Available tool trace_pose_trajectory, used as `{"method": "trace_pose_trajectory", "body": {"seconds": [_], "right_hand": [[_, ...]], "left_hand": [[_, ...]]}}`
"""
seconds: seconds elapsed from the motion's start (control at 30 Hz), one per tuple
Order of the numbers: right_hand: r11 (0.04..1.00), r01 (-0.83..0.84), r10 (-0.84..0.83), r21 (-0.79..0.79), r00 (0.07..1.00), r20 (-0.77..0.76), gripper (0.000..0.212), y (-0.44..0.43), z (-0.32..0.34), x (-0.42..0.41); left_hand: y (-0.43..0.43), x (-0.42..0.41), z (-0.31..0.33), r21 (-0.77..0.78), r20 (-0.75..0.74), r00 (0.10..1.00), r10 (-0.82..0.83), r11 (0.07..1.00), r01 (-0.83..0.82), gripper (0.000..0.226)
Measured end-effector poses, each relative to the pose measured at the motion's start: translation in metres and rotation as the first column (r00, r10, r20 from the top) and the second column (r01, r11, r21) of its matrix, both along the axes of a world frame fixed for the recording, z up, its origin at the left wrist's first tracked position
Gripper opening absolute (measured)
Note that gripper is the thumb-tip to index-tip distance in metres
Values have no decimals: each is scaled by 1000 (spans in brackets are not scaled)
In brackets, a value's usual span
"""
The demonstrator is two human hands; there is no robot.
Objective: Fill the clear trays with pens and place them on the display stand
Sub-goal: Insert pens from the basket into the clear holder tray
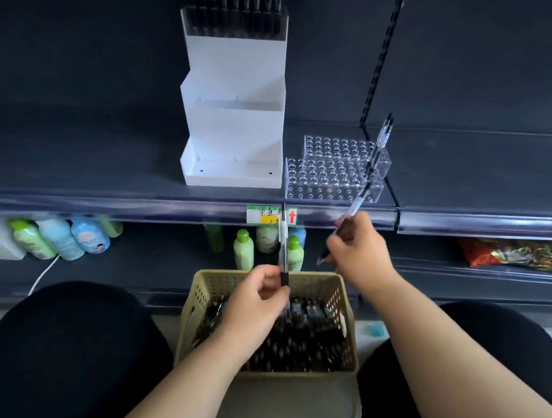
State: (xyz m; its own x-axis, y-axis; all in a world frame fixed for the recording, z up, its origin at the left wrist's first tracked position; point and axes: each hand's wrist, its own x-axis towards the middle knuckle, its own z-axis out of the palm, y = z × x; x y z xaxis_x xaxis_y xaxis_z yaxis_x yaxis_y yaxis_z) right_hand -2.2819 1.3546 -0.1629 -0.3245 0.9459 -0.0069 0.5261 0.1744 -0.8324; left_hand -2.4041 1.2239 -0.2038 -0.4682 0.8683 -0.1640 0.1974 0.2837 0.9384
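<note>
Gripping clear-barrelled pens (284, 242) (368, 173) with black grips, both hands (260, 299) (357, 248) hover near the basket (207, 284).

Forearms (190, 381) bare to the elbow — loose black trousers (63, 367) cover both knees.

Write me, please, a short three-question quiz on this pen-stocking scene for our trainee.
1. True or false: the clear trays beside the display stand are full of pens.
2. Where do the loose pens lie? A) basket B) floor C) stand's lowest tier
3. Which hand holds one pen upright?
Key: 1 false; 2 A; 3 the left hand.
</note>
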Motion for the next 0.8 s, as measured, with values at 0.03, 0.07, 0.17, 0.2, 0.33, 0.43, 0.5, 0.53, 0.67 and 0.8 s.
{"method": "trace_pose_trajectory", "body": {"seconds": [0.03, 0.07, 0.17, 0.2, 0.33, 0.43, 0.5, 0.53, 0.67, 0.8], "right_hand": [[1000, 19, -19, 4, 998, -51, 12, 12, 9, 2], [999, 41, -40, 8, 994, -102, 12, 23, 17, 5], [983, 134, -115, 125, 982, -151, 13, 58, 39, 13], [971, 159, -134, 177, 980, -147, 13, 70, 44, 16], [922, 221, -166, 318, 968, -190, 8, 112, 53, 23], [900, 224, -169, 373, 970, -175, 12, 133, 54, 24], [897, 217, -171, 385, 974, -150, 11, 144, 51, 24], [896, 213, -173, 389, 976, -135, 10, 148, 50, 24], [912, 152, -147, 380, 988, -42, 11, 160, 41, 23], [913, 89, -130, 399, 988, 79, 17, 168, 31, 22]], "left_hand": [[6, 3, 7, 48, -25, 1000, 5, 999, -4, 24], [12, 6, 12, 93, -39, 999, 15, 996, -11, 24], [36, 10, 27, 176, -48, 997, 57, 983, -47, 23], [47, 10, 30, 189, -56, 996, 70, 980, -58, 24], [88, 7, 44, 233, -75, 993, 97, 969, -77, 30], [119, 8, 53, 257, -116, 988, 106, 964, -73, 21], [136, 11, 59, 279, -126, 986, 110, 958, -71, 16], [144, 14, 62, 291, -125, 986, 107, 954, -66, 14], [164, 25, 69, 358, -153, 981, 124, 932, -62, 10], [172, 32, 69, 370, -183, 975, 123, 928, -47, 12]]}}
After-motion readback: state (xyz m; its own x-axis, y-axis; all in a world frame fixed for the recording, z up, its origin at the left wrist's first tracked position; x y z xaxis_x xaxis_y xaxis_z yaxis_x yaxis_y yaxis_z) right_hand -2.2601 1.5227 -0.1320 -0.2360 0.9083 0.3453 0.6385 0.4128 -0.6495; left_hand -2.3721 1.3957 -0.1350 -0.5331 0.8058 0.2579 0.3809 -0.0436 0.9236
